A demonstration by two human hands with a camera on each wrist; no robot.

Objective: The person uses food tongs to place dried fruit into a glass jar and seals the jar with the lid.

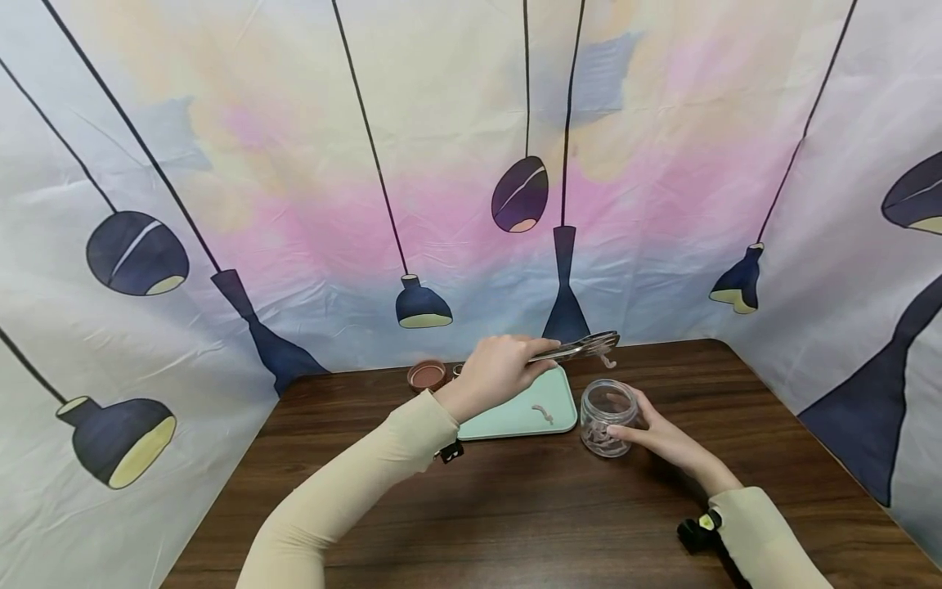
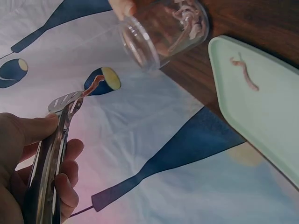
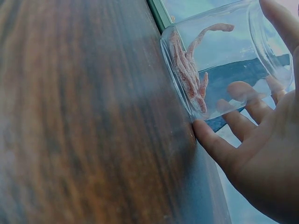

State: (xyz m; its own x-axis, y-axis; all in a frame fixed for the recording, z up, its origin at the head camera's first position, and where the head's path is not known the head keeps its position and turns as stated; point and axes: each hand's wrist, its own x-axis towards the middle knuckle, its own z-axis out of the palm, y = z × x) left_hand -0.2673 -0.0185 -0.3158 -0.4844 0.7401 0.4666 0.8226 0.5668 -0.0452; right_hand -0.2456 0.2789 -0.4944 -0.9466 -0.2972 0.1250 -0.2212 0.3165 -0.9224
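Note:
My left hand [image 1: 495, 375] grips metal tongs [image 2: 49, 156] with slotted ends, held above the far side of the table. A thin, wrinkled pinkish strip [image 2: 96, 85] hangs from the tongs' tips. In the head view the tips are up and behind the mouth of a clear glass jar [image 1: 598, 409]. That jar stands upright and open on the table, my right hand [image 1: 666, 438] holding it round its right side. Several similar strips [image 3: 187, 70] lie at its bottom. Left of the jar, one more strip [image 2: 245, 74] lies on a pale green tray [image 1: 500, 424].
A reddish-brown round lid [image 1: 427, 375] lies at the table's back edge, left of the tray. Beside it a small round thing [image 1: 458, 370] is partly hidden by the left hand. The dark wooden table [image 1: 471, 515] backs onto a hanging cloth [image 1: 471, 221] printed with lamps.

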